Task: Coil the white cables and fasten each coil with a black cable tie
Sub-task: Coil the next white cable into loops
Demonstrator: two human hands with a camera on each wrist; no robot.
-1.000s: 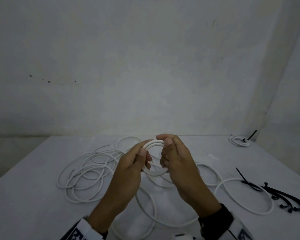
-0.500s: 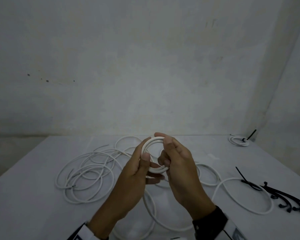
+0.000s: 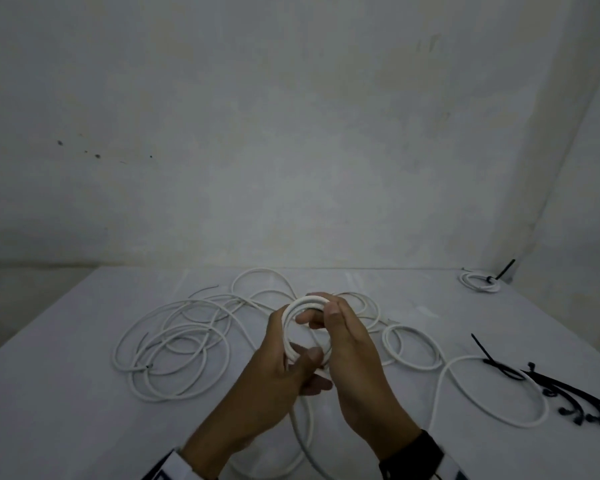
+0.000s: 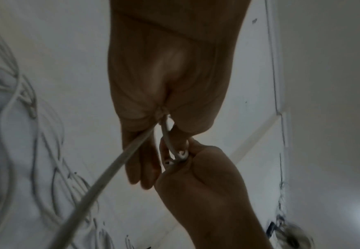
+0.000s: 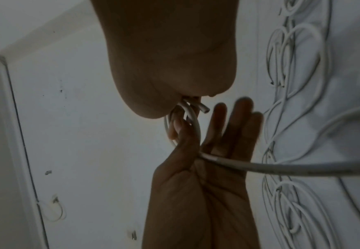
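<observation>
Both hands are up above the worktop (image 3: 66, 393), holding a small white coil (image 3: 293, 315) between them. The left hand (image 3: 274, 386) has its thumb pressed on the low side of the coil, pinching it against the fingers (image 3: 314, 384) behind. In the right wrist view those left fingers (image 5: 241, 118) look long and spread. The right hand (image 3: 352, 362) holds the top and right side of the coil, with its thumb on the rim and its fingers (image 3: 309, 318) curled through the ring.

The loose tail of the white cable (image 3: 492, 362) drops down from the fingers and runs out to the right on the worktop in a big bend. More loose cables (image 3: 174, 344) lie in a messy pile to the left of the fingers.

To the right of the fingers, well apart, lies a bunch of black cable ties (image 3: 568, 393). Far past the fingers, in the back right corner, sits a finished coil (image 3: 480, 282) with a black tie on it.
</observation>
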